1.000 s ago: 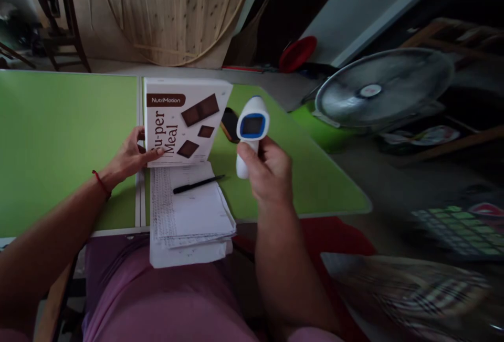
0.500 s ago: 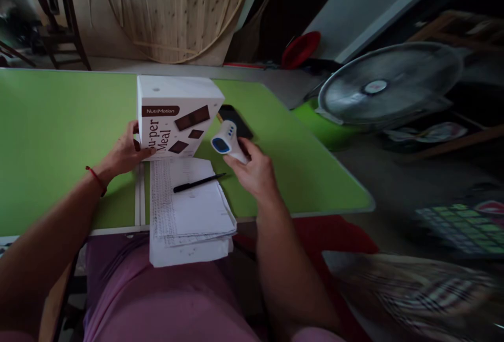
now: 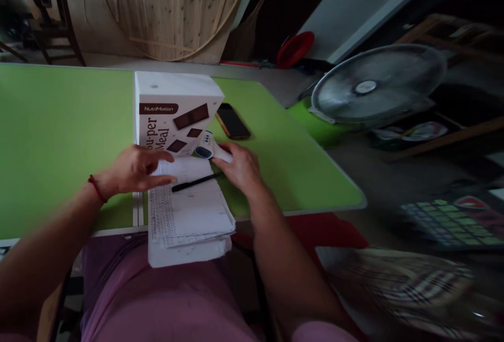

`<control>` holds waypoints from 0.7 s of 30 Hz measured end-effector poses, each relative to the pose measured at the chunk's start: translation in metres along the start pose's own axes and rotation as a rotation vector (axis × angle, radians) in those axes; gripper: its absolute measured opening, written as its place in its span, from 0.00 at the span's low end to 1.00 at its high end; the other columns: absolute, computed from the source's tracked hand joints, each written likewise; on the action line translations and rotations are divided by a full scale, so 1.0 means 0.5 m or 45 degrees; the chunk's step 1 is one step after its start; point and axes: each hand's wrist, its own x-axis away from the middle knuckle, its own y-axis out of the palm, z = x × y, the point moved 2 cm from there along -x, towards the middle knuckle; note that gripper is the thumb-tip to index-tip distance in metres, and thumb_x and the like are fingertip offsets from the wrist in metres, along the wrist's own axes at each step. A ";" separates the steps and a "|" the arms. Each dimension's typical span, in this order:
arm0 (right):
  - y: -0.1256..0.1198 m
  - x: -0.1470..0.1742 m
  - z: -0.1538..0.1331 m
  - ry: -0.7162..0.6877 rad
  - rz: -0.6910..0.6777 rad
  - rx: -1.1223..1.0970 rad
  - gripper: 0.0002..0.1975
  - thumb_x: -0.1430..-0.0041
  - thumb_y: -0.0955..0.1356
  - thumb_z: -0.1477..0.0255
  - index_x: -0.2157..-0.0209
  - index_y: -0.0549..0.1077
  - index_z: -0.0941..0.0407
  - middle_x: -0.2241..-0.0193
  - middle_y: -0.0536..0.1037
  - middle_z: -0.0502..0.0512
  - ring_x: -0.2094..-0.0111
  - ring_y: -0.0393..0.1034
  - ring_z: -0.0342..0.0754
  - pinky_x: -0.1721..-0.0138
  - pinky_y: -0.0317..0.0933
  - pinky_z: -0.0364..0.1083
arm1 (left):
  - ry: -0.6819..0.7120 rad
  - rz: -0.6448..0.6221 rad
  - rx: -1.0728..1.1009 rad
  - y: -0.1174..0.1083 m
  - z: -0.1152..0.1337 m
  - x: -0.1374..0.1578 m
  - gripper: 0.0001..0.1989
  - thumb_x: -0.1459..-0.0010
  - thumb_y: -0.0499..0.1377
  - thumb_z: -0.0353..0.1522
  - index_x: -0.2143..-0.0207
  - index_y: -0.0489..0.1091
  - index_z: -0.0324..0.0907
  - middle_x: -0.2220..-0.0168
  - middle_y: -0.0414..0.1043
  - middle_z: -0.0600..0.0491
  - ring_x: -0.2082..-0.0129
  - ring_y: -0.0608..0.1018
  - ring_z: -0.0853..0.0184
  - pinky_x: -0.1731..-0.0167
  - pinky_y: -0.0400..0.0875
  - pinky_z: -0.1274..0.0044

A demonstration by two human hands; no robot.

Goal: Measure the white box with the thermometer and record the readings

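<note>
My right hand [image 3: 241, 166] is closed around the handle of a white and blue handheld infrared thermometer [image 3: 208, 146], close to the lower right corner of a white NutriMotion box [image 3: 179, 90]. The box stands upright on the green table. In front of the box, my left hand [image 3: 144, 168] hovers over the left side of the papers, thumb and fingers apart, holding nothing. Below it lies a stack of written sheets [image 3: 192, 216], hanging over the table's near edge. A black pen [image 3: 195, 182] rests across the top sheet, near my left fingertips.
A dark phone [image 3: 233, 121] lies on the green table [image 3: 299, 168], right of the box. Beyond the table's right side stands a large round fan [image 3: 374, 84]. A red basin [image 3: 295, 49] and a wooden chair [image 3: 55, 21] are farther back.
My left hand has let go of the box and moved right and down over the papers. My right hand has shifted left with the thermometer, uncovering more of the phone.
</note>
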 end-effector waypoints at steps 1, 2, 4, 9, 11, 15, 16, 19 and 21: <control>0.000 0.000 0.000 -0.005 -0.006 0.001 0.17 0.45 0.74 0.71 0.52 0.79 0.57 0.55 0.85 0.66 0.52 0.80 0.65 0.47 0.70 0.63 | -0.049 -0.180 -0.044 0.009 0.006 -0.003 0.21 0.33 0.64 0.46 0.51 0.78 0.37 0.80 0.68 0.58 0.81 0.70 0.71 0.77 0.62 0.78; 0.000 0.000 0.000 -0.011 -0.008 0.002 0.17 0.45 0.74 0.71 0.52 0.79 0.57 0.55 0.85 0.66 0.52 0.80 0.65 0.47 0.70 0.63 | -0.125 -0.332 -0.121 0.016 0.010 -0.005 0.23 0.34 0.66 0.45 0.47 0.77 0.36 0.77 0.74 0.55 0.78 0.75 0.68 0.75 0.66 0.77; -0.001 0.002 0.002 -0.025 -0.001 -0.003 0.17 0.45 0.74 0.71 0.53 0.80 0.57 0.55 0.85 0.65 0.52 0.80 0.65 0.48 0.70 0.63 | -0.283 -0.549 -0.297 0.024 0.014 -0.009 0.27 0.37 0.68 0.43 0.41 0.75 0.36 0.69 0.81 0.46 0.68 0.83 0.58 0.68 0.72 0.72; 0.000 0.008 0.004 -0.091 0.013 -0.016 0.16 0.43 0.72 0.70 0.53 0.81 0.55 0.56 0.85 0.64 0.54 0.79 0.63 0.49 0.71 0.62 | -0.505 -0.793 -0.385 0.021 0.022 -0.014 0.30 0.41 0.71 0.43 0.39 0.74 0.41 0.53 0.83 0.41 0.53 0.84 0.48 0.57 0.77 0.66; 0.001 0.009 0.003 -0.105 0.017 -0.005 0.15 0.42 0.72 0.70 0.52 0.81 0.55 0.57 0.84 0.64 0.54 0.78 0.63 0.49 0.70 0.61 | -0.530 -0.821 -0.374 0.020 0.023 -0.014 0.30 0.42 0.72 0.42 0.40 0.75 0.41 0.52 0.83 0.41 0.52 0.84 0.48 0.56 0.77 0.66; -0.008 0.013 -0.006 -0.117 0.092 0.041 0.15 0.41 0.73 0.69 0.53 0.83 0.56 0.57 0.83 0.65 0.53 0.77 0.63 0.49 0.69 0.62 | -0.529 -0.835 -0.370 0.023 0.021 -0.015 0.28 0.42 0.71 0.41 0.42 0.76 0.40 0.52 0.83 0.40 0.52 0.83 0.47 0.55 0.76 0.65; -0.014 0.017 -0.011 -0.141 0.127 0.037 0.14 0.40 0.72 0.69 0.54 0.83 0.56 0.57 0.83 0.65 0.53 0.76 0.63 0.48 0.69 0.61 | -0.525 -0.837 -0.380 0.024 0.020 -0.015 0.28 0.42 0.71 0.41 0.42 0.76 0.40 0.52 0.82 0.40 0.52 0.83 0.47 0.56 0.76 0.65; -0.032 0.040 -0.030 -0.310 0.116 -0.016 0.14 0.39 0.68 0.72 0.56 0.85 0.54 0.61 0.81 0.62 0.56 0.75 0.58 0.50 0.68 0.58 | -0.523 -0.841 -0.393 0.026 0.019 -0.014 0.30 0.42 0.71 0.44 0.41 0.75 0.40 0.52 0.83 0.41 0.53 0.84 0.48 0.56 0.77 0.66; -0.044 0.059 -0.041 -0.429 0.024 -0.011 0.15 0.40 0.67 0.74 0.57 0.85 0.53 0.63 0.79 0.59 0.58 0.74 0.56 0.52 0.67 0.55 | -0.530 -0.828 -0.379 0.026 0.020 -0.015 0.30 0.43 0.72 0.43 0.41 0.75 0.41 0.53 0.83 0.41 0.54 0.84 0.48 0.56 0.77 0.66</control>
